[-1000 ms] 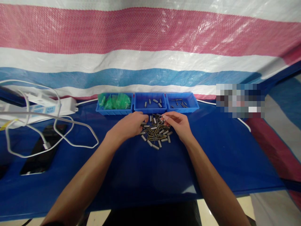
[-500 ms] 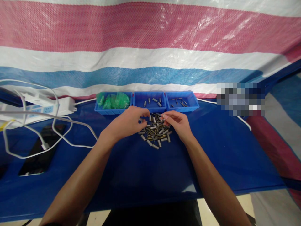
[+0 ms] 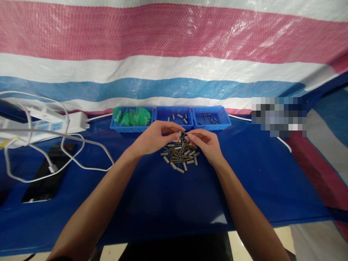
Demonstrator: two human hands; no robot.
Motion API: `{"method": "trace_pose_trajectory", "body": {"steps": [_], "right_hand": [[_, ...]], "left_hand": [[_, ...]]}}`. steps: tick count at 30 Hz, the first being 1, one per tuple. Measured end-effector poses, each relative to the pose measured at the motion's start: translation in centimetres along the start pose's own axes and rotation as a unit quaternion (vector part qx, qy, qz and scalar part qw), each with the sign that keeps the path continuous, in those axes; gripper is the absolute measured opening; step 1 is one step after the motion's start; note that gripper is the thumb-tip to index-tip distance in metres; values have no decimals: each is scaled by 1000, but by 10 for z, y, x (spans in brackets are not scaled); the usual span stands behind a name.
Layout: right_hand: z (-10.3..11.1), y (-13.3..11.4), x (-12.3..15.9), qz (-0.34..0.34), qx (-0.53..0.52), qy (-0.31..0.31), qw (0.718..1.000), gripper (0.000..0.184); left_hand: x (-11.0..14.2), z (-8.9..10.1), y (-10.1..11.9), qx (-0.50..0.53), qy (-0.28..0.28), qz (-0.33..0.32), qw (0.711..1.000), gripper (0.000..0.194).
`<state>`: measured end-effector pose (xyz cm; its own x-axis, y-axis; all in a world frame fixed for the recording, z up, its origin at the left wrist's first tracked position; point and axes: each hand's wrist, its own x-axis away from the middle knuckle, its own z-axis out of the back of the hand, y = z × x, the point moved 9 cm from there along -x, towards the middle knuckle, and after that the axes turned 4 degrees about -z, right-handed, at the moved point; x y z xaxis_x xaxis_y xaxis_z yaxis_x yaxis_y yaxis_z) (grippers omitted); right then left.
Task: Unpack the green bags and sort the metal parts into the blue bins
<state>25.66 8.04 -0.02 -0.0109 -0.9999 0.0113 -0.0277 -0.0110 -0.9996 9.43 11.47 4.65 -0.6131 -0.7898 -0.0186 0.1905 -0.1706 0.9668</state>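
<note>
A heap of small metal sleeves and thin pins (image 3: 181, 155) lies on the blue table cover (image 3: 168, 195). My left hand (image 3: 155, 137) hovers over the heap's left side, thumb and fingers pinched together near a small silvery piece at its fingertips. My right hand (image 3: 207, 142) meets it from the right, fingers pinched close to the same spot. The two sets of fingertips almost touch above the heap. What each pinch holds is too small to name.
Three blue bins stand in a row behind the heap: the left bin (image 3: 132, 118) holds green bags, the middle bin (image 3: 174, 117) a few sleeves, the right bin (image 3: 211, 118) a few pins. A power strip (image 3: 58, 121), white cables (image 3: 67, 152) and a phone (image 3: 46, 177) lie at left.
My left hand has lifted off the heap and moved right, bringing its fingertips up against those of my right hand. My right hand has barely moved.
</note>
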Motion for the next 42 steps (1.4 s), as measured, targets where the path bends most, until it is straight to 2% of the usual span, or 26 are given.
{"method": "trace_pose_trajectory", "body": {"steps": [8,17,24,27,31,33,38,42], "right_hand": [[-1,1,2,-3,-11,-7,1000,30],[-9,2,5,1,-37,-38,999,32],[-8,3,4,-6,-43,-24,999,28],[-5,2,4,1,-37,-9,999,26],[-2,0,3,2,-26,2,1000,26],[-1,0,3,-2,-22,5,1000,27],[1,-1,3,-1,-11,14,1000,30],[3,-2,2,6,-15,22,1000,28]], "left_hand": [[1,5,-4,4,39,16,999,32],[0,-3,-10,10,51,32,998,41],[-2,0,-13,25,70,45,996,39],[-1,9,-11,28,109,36,993,38],[3,29,-9,9,199,6,980,37],[4,35,-11,6,226,-4,974,37],[3,39,-12,-8,236,-22,972,36],[4,36,-3,-75,225,-50,970,28]]}}
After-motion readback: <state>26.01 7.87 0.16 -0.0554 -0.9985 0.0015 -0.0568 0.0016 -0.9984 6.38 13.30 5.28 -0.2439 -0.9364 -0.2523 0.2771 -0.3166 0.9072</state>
